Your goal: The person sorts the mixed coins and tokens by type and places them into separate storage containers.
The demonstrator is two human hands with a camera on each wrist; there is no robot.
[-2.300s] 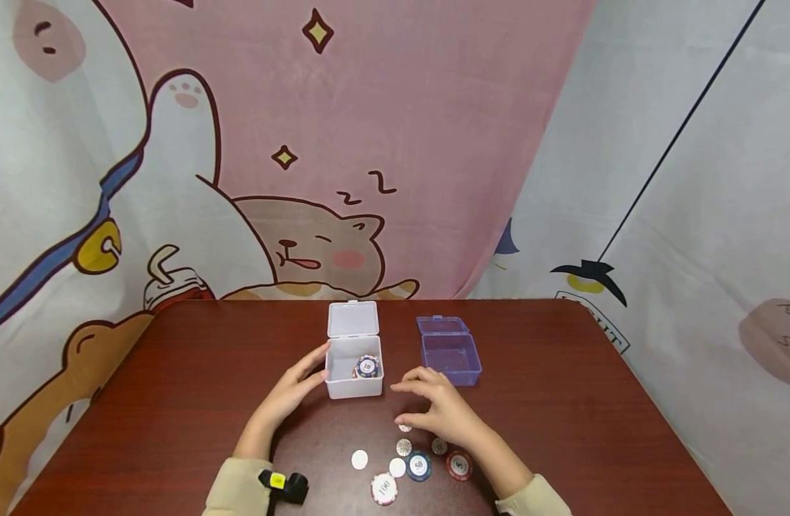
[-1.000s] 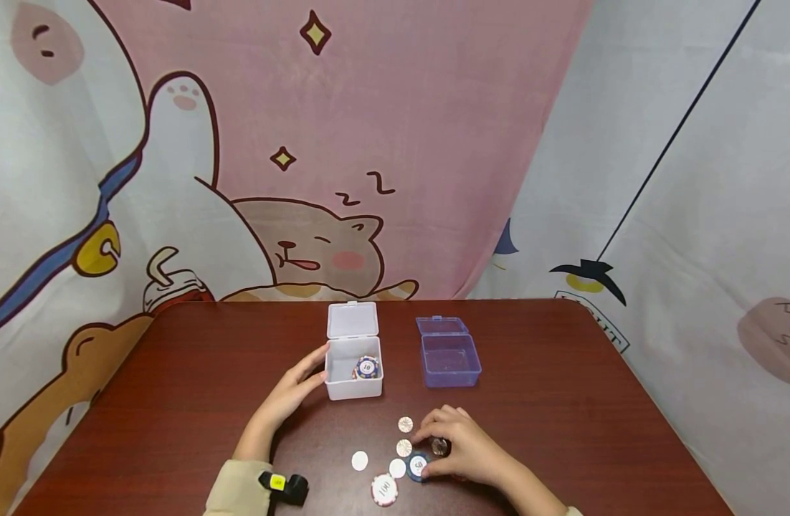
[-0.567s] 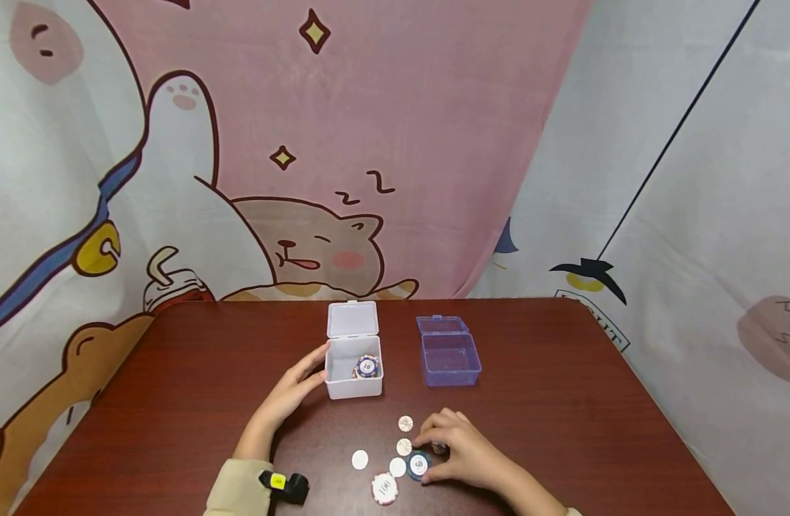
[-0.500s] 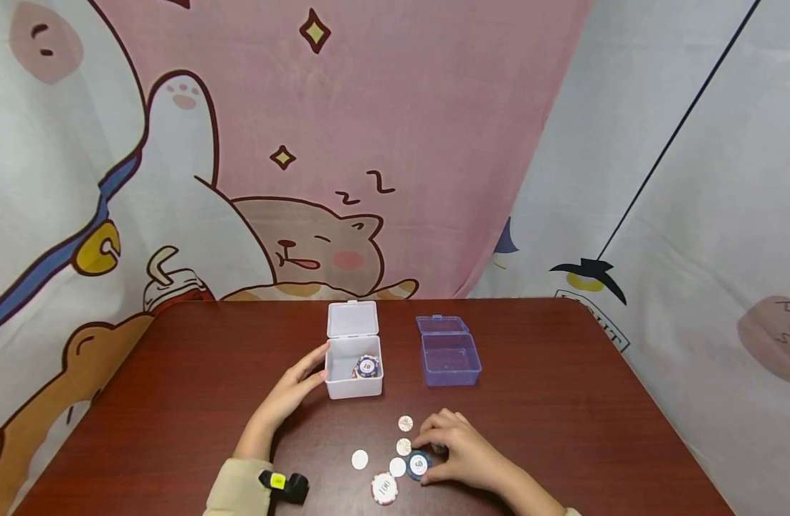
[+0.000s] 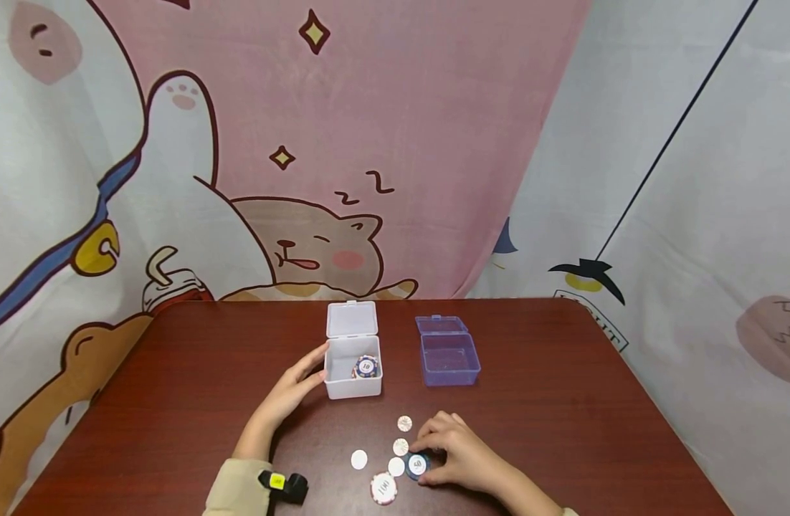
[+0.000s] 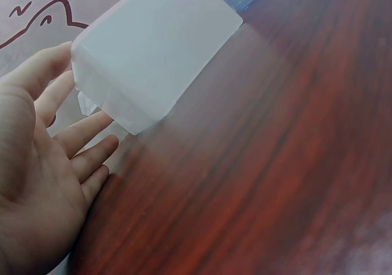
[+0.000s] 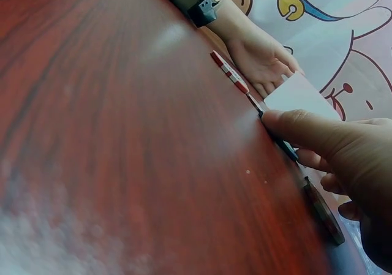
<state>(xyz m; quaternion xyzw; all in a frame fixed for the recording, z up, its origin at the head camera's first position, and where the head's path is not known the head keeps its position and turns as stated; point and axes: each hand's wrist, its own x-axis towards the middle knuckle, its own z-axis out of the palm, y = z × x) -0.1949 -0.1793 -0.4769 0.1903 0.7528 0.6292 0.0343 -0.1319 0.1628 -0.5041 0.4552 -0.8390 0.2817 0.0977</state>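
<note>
My right hand [image 5: 462, 455] pinches a blue poker chip [image 5: 417, 465] marked 50 by its edges, thumb on the near side and fingers on the far side. In the right wrist view the thumb lies against that blue chip [image 7: 285, 147], low over the tabletop. My left hand [image 5: 290, 393] rests against the left side of a white lidded box [image 5: 354, 388], fingers fairly straight. Inside it lies a blue-rimmed poker chip [image 5: 366, 367] marked 10, on top of other chips. The left wrist view shows fingertips right at the wall of the white box [image 6: 153, 48].
A purple see-through box [image 5: 451, 378] stands with its lid up, right of the white one. Left of my right hand lie a white-and-red chip [image 5: 383, 489] marked 100 and several small discs, among them a plain white disc [image 5: 359, 459]. A dark chip [image 7: 323, 211] shows beneath my right fingers.
My right hand has come back from near the purple box to the blue chip and pinches it, now covering the red chip and a small disc. The left hand has stayed at the white box.
</note>
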